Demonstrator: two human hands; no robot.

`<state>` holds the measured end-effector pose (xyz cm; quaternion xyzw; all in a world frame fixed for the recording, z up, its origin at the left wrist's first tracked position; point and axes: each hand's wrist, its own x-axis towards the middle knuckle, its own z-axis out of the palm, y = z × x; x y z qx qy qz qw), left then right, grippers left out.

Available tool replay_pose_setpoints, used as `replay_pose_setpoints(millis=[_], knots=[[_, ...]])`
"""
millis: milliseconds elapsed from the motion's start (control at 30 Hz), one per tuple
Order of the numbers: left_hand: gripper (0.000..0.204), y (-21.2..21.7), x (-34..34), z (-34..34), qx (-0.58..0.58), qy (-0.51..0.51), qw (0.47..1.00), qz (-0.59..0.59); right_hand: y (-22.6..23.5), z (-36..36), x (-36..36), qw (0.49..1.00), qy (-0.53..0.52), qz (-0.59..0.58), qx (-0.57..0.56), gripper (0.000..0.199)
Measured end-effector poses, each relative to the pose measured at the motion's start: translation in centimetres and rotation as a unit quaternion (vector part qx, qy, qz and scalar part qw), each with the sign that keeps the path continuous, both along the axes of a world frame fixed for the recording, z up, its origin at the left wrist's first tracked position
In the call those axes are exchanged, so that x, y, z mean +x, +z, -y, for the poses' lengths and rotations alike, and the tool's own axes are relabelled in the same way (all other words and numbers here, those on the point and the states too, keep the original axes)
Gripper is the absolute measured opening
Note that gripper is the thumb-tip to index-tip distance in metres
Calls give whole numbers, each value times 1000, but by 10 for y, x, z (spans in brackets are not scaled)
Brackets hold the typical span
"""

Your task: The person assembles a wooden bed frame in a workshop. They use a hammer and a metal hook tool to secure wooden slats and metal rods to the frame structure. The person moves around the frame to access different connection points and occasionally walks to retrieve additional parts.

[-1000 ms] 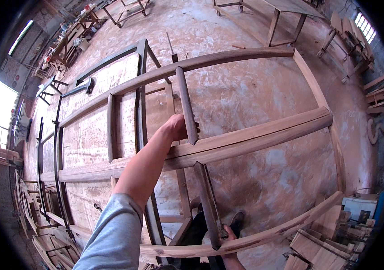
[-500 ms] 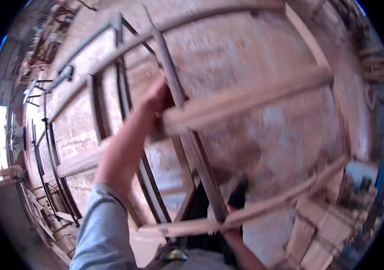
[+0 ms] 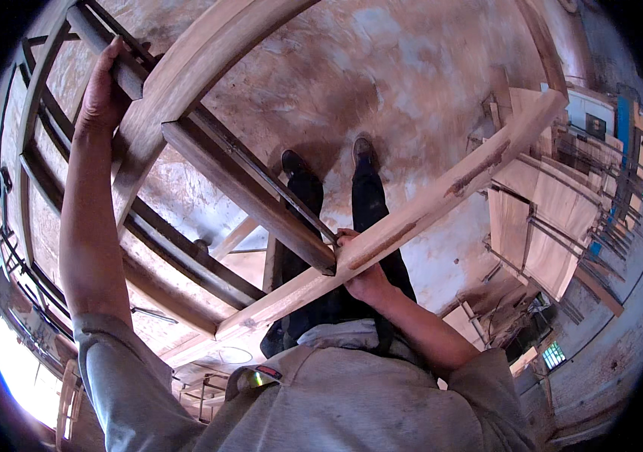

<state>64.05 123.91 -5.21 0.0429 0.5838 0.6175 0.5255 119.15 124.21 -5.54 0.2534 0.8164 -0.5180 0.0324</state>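
Where hands grip: smooth curved wooden frame (image 3: pixel 208 56).

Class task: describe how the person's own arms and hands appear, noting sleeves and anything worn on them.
Both hands, left hand and right hand, are bare: no gloves, rings or watch visible. The forearms are uncovered; short grey sleeves of a dusty shirt end near the elbows.

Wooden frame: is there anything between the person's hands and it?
Nothing visible. The left hand already grips an upper bar of the wooden frame, and the right hand holds its lower rail directly.
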Motion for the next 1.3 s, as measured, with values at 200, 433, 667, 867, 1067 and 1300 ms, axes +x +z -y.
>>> replay_pose_setpoints(millis=[200,433,667,867,1067,1300], knots=[[51,-1,6,-1,-20,11,1000,-16,-2,5,15,999,38,5,-14,44],[46,-8,2,-3,-11,49,999,-11,27,-8,17,926,-72,119,-351,62],[24,-18,7,-2,46,61,997,10,32,-13,22,892,-88,147,-417,59],[26,5,33,-12,-33,106,994,21,26,-5,17,920,-112,99,-363,12],[33,20,38,-12,-84,116,989,26,48,-7,-8,925,-189,94,-317,10],[32,18,35,-14,-64,105,992,35,14,-13,19,966,-117,68,-219,32]])
